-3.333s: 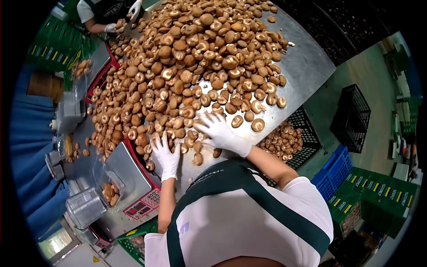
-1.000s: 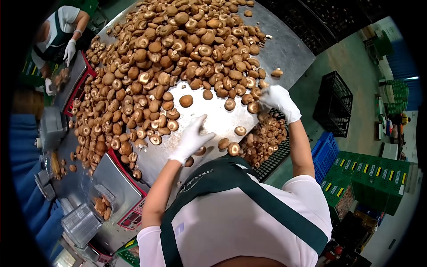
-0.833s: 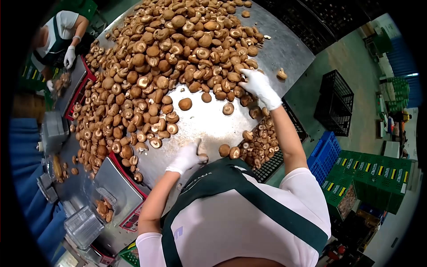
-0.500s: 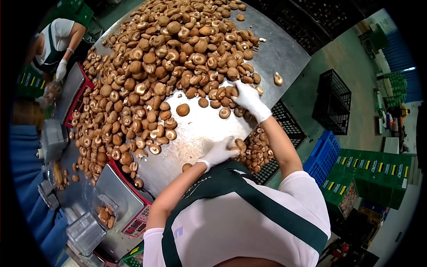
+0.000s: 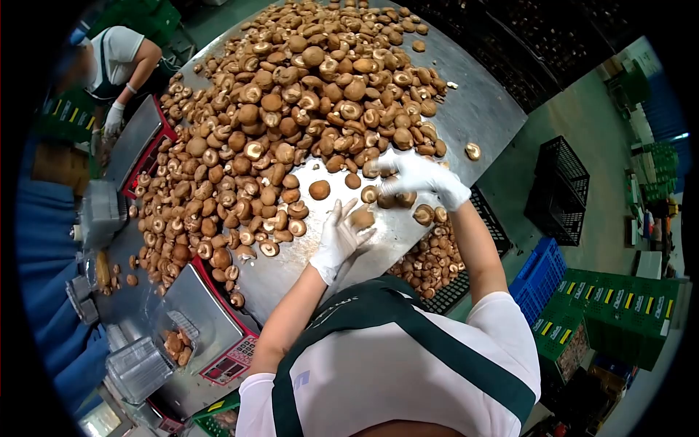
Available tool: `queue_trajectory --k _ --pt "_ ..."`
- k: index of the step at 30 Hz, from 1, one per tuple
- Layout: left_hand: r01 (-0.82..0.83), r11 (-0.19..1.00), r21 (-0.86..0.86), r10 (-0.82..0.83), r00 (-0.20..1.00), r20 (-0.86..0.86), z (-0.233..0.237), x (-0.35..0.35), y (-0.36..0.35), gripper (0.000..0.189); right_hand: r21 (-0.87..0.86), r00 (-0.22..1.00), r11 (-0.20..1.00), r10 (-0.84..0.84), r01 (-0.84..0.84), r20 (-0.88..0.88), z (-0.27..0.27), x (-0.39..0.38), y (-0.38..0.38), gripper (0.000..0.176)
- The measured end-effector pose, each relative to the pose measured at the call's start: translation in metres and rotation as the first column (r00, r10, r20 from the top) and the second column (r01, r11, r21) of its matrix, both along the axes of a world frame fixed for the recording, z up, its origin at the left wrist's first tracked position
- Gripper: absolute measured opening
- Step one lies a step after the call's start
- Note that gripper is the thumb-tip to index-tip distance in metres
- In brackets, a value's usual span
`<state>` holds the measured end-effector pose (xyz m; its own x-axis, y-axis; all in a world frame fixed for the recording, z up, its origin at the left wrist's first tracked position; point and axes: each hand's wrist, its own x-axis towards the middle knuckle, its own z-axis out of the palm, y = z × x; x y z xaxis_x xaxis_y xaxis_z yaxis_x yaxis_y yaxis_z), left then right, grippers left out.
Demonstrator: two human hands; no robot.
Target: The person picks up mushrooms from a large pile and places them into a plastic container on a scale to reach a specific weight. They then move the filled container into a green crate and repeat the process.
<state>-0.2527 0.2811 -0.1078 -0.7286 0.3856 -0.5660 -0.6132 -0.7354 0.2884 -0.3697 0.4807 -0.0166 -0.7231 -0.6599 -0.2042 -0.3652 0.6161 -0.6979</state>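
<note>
A large heap of brown shiitake mushrooms [image 5: 291, 109] covers the steel table [image 5: 473, 95]. My left hand [image 5: 338, 240], in a white glove, is over the bare metal near the table's front edge, fingers spread. A blurred mushroom [image 5: 362, 218] lies between its fingertips and thumb. My right hand [image 5: 426, 180], also gloved, reaches over the right front of the heap with fingers stretched and smeared by motion. Several loose mushrooms [image 5: 386, 198] lie under and beside its fingers. Below the table edge, a black crate [image 5: 455, 288] holds more mushrooms [image 5: 433, 255].
On the left stand a red-edged scale [image 5: 200, 320] with a clear tray of mushrooms [image 5: 177, 346] and stacked clear trays [image 5: 138, 371]. Another person [image 5: 120, 65] works at a second scale [image 5: 135, 146]. Black crates [image 5: 557, 189], a blue crate [image 5: 537, 280] and green crates [image 5: 619, 313] stand on the right.
My left hand has moved up from the crate side onto the table, its fingers spreading. My right hand has shifted down toward it, and mushrooms now lie at the table edge.
</note>
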Motion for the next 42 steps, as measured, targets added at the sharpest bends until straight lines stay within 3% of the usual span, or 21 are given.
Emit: queue_trajectory --k 3,5,8,11,13,15,17,19,20,23,28,29,30,31,32,33,34,37,39,40,42 --pt "-0.097 0.983 -0.156 0.126 0.975 0.185 -0.045 0.001 -0.029 0.023 -0.053 0.895 0.925 -0.377 0.375 -0.239 -0.023 -0.070 -0.020 0.060" --pt "-0.120 0.959 -0.256 0.159 0.978 0.138 -0.027 0.011 -0.040 0.026 -0.019 0.801 0.825 -0.553 0.565 -0.231 -0.028 -0.102 -0.029 0.065" --pt "-0.120 0.938 -0.327 0.125 0.992 -0.004 -0.018 0.016 -0.059 0.033 0.090 0.850 0.845 -0.520 0.527 -0.091 -0.062 -0.107 -0.061 0.084" --pt "-0.184 0.891 -0.415 0.130 0.979 -0.156 -0.035 0.011 -0.080 0.042 0.158 0.843 0.858 -0.417 0.489 -0.340 -0.074 -0.080 -0.080 0.081" --pt "-0.208 0.819 -0.535 0.118 0.973 -0.198 -0.032 0.007 -0.083 0.051 0.203 0.888 0.869 -0.416 0.452 -0.197 -0.066 -0.061 -0.085 0.076" --pt "-0.192 0.768 -0.611 0.037 0.965 -0.258 -0.024 0.005 -0.080 0.056 0.048 0.875 0.905 -0.395 0.423 -0.279 -0.083 -0.031 -0.093 0.071" --pt "-0.158 0.797 -0.583 0.001 0.966 -0.259 -0.020 0.007 -0.076 0.060 0.071 0.944 0.942 -0.329 0.329 -0.016 -0.082 -0.008 -0.102 0.071" --pt "-0.111 0.764 -0.636 0.001 0.985 -0.171 0.007 0.011 -0.066 0.066 0.116 0.915 0.926 -0.325 0.360 -0.240 -0.114 0.030 -0.120 0.079" --pt "-0.122 0.697 -0.707 -0.065 0.971 -0.231 -0.014 0.015 -0.071 0.073 0.298 0.946 0.937 -0.087 0.184 -0.312 -0.085 0.047 -0.126 0.072" --pt "-0.102 0.687 -0.719 -0.102 0.967 -0.234 -0.031 0.036 -0.075 0.077 0.134 0.918 0.991 0.029 0.026 -0.395 -0.098 0.078 -0.130 0.057" --pt "-0.067 0.665 -0.744 -0.168 0.957 -0.236 -0.025 0.078 -0.093 0.075 0.034 0.953 0.966 0.246 -0.256 0.179 -0.050 0.055 -0.100 0.068" --pt "-0.062 0.667 -0.742 -0.136 0.969 -0.204 -0.018 0.084 -0.095 0.074 -0.129 0.983 0.991 0.063 -0.041 0.173 -0.056 0.047 -0.091 0.069" --pt "-0.058 0.670 -0.740 -0.104 0.980 -0.171 -0.015 0.089 -0.098 0.074 0.107 0.958 0.990 -0.119 0.094 0.260 -0.029 0.026 -0.089 0.064" --pt "-0.086 0.694 -0.715 -0.064 0.981 -0.181 -0.023 0.094 -0.103 0.072 -0.024 0.856 0.932 -0.321 0.361 0.404 -0.006 0.020 -0.082 0.055" --pt "-0.097 0.691 -0.716 -0.049 0.982 -0.180 -0.018 0.096 -0.103 0.073 -0.165 0.907 0.942 -0.328 0.293 -0.263 -0.073 -0.011 -0.070 0.047" --pt "-0.107 0.688 -0.718 -0.036 0.983 -0.180 -0.012 0.095 -0.104 0.074 -0.198 0.841 0.895 -0.443 0.399 -0.310 -0.074 -0.032 -0.064 0.042" --pt "-0.109 0.688 -0.718 -0.032 0.983 -0.180 -0.009 0.095 -0.104 0.074 0.015 0.759 0.857 -0.447 0.515 -0.474 -0.080 -0.051 -0.057 0.046" --pt "-0.093 0.694 -0.714 -0.065 0.980 -0.190 -0.004 0.092 -0.105 0.072 0.281 0.763 0.740 -0.458 0.611 -0.455 -0.096 -0.070 -0.050 0.067" --pt "-0.134 0.638 -0.758 -0.093 0.964 -0.249 -0.001 0.087 -0.098 0.069 0.411 0.810 0.754 -0.264 0.512 -0.524 -0.099 -0.055 -0.054 0.070" --pt "-0.132 0.464 -0.876 -0.222 0.940 -0.259 0.005 0.084 -0.097 0.069 0.426 0.823 0.779 -0.193 0.459 -0.534 -0.093 -0.045 -0.056 0.068" --pt "-0.129 0.389 -0.912 -0.267 0.932 -0.245 -0.008 0.079 -0.094 0.069 0.436 0.851 0.833 -0.077 0.342 -0.519 -0.091 -0.029 -0.054 0.063"
